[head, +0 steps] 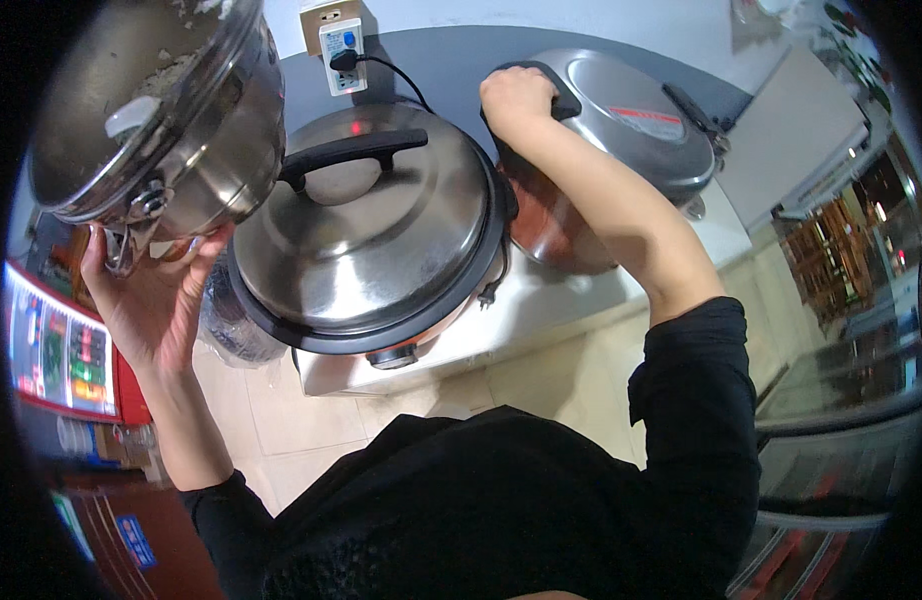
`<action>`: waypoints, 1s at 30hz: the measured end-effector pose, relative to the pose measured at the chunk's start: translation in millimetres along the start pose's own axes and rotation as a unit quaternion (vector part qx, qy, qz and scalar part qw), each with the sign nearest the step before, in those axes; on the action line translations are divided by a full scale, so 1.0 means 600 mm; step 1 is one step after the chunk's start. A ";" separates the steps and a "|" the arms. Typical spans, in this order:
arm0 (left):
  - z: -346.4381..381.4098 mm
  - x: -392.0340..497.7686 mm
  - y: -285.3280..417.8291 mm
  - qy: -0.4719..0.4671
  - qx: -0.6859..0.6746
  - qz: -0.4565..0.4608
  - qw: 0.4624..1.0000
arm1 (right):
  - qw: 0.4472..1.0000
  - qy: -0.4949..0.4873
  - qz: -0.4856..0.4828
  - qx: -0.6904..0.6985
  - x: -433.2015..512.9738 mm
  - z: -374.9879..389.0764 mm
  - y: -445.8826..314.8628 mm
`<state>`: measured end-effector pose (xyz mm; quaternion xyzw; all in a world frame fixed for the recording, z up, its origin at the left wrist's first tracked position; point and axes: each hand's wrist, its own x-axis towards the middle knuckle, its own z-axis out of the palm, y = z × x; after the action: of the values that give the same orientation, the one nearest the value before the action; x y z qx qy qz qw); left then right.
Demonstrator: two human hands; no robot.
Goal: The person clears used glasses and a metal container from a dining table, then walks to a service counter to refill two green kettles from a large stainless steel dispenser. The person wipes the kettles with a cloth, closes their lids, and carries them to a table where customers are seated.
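Note:
My left hand (157, 300) holds up a stainless steel pot (228, 142) at the upper left, gripping it from below by its metal handle. The pot is tilted; bits of white food, perhaps rice, cling to its inside beside a pale translucent piece. My right hand (519, 101) is on the black end part of a large steel cooker (626, 112) with a closed lid; its fingertips are hidden. Between my hands stands a round electric cooker (371, 240) with a domed steel lid and a black bar handle.
Both cookers stand on a white table (566, 300). A black plug sits in a wall power outlet (344, 64), and a loose plug (487, 296) hangs by the middle cooker. A plastic-wrapped bundle (243, 322) is left of it. A lit drinks cooler (63, 345) stands at far left.

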<state>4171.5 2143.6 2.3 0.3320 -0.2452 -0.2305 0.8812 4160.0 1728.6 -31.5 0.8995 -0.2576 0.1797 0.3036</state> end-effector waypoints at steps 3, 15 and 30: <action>0.025 0.004 -0.020 -0.020 0.017 0.028 0.999 | 0.992 -0.016 -0.121 0.034 0.024 0.000 0.019; 0.134 0.117 -0.160 0.100 0.060 0.093 0.989 | 0.965 0.063 0.048 0.251 0.046 -0.114 0.589; 0.221 0.212 -0.353 0.159 0.551 0.194 0.796 | 0.953 -0.177 -0.006 0.247 -0.044 0.296 0.799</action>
<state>4140.9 1866.0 -22.9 0.7388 -0.2464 0.1748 0.6024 3894.3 1297.1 40.0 0.9653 -0.2492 0.0741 0.0228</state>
